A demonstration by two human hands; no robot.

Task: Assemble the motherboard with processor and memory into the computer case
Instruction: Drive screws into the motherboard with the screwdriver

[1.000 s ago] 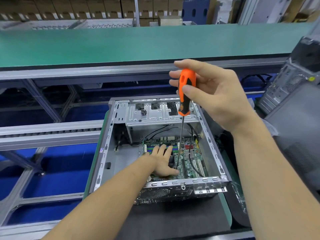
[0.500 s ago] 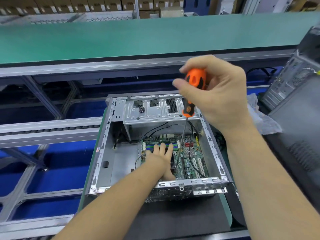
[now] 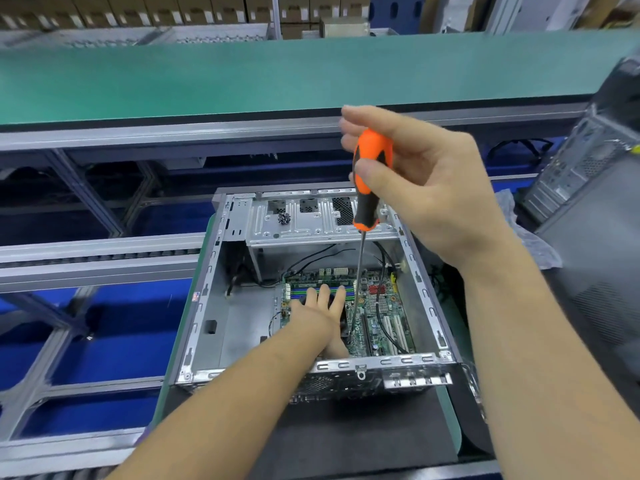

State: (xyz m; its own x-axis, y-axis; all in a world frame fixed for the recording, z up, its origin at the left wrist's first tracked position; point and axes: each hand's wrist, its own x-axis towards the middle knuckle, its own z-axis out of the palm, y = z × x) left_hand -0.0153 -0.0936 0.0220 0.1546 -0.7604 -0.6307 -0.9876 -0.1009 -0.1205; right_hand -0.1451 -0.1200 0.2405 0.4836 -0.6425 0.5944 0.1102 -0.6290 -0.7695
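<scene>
An open metal computer case (image 3: 202, 306) lies on a dark mat. A green motherboard (image 3: 377, 306) sits on its floor. My left hand (image 3: 322, 313) rests flat on the board with straight fingers, covering its middle part. My right hand (image 3: 426, 188) grips the orange and black handle of a long screwdriver (image 3: 369, 178) above the case. The steel shaft runs almost straight down, and its tip meets the board just right of my left fingers.
Several small screws (image 3: 284, 218) lie on the drive cage at the far end of the case. Another computer case (image 3: 595, 216) stands at the right beside a plastic bag (image 3: 533, 237). A green conveyor belt (image 3: 242, 74) runs across behind, with roller rails (image 3: 86, 261) at the left.
My right hand has shifted its fingers on the screwdriver handle, which stands more upright now than half a second ago. My left hand has stayed on the board.
</scene>
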